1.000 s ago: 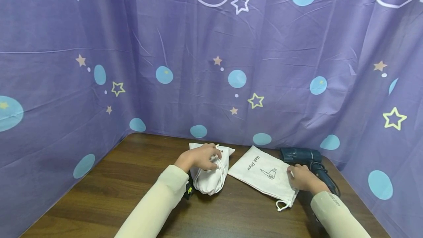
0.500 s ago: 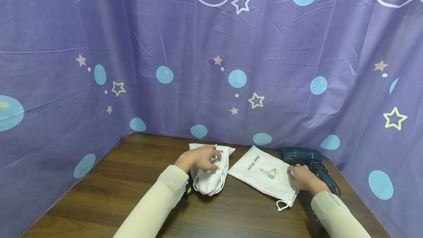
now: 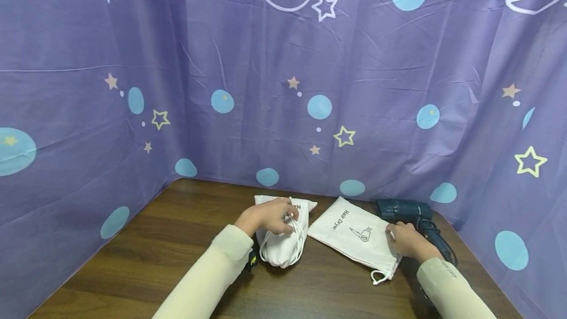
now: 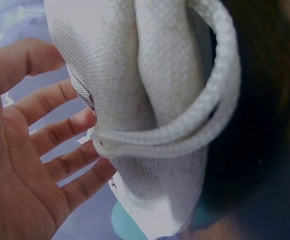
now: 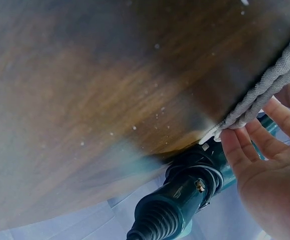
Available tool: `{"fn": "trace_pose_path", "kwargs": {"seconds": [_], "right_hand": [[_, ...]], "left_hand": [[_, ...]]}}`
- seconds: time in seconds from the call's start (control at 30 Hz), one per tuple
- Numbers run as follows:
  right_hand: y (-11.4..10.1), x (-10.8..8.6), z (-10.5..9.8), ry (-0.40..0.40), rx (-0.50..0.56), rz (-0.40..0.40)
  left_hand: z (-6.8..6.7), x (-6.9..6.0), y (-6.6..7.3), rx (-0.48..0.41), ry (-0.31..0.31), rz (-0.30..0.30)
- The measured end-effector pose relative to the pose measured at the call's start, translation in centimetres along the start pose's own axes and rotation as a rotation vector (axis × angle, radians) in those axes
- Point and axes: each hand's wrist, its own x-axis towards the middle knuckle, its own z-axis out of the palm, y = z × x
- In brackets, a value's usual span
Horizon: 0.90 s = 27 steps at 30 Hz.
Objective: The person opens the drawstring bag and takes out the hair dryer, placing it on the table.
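My left hand (image 3: 275, 215) is over a bulging white drawstring bag (image 3: 283, 250) at the middle of the table. In the left wrist view its fingers are spread and fairly straight, with fingertips against the cloth bag (image 4: 160, 85) beside the loose cord (image 4: 220, 85). What fills this bag is hidden. A second, flat white drawstring bag (image 3: 343, 225), printed "Hair Dryer", lies to the right. My right hand (image 3: 406, 239) rests at its right edge. In the right wrist view the fairly straight fingers touch the bag's grey-looking edge (image 5: 265, 90). A dark teal hair dryer (image 3: 405, 209) lies just behind that hand.
The hair dryer's handle (image 3: 431, 235) and dark cord run along the table's right side. A black item with a yellow mark (image 3: 252, 261) peeks out left of the bulging bag. The brown wooden table (image 3: 177, 240) backs onto a purple curtain (image 3: 248, 146).
Both hands stay almost where they were on the two bags. The whole head view has shifted slightly downward.
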Motion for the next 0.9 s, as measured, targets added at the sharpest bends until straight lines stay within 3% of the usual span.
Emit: {"fn": "trace_pose_path", "kwargs": {"seconds": [0.5,0.9], "right_hand": [[0.0,-0.1,0.1,0.007,0.009,-0.006],[-0.1,-0.2,-0.1,-0.004,0.013,0.000]], "left_hand": [[0.1,-0.7,1.3,-0.012,-0.016,0.002],[0.5,-1.2,2.3,0.054,-0.008,0.024]]}}
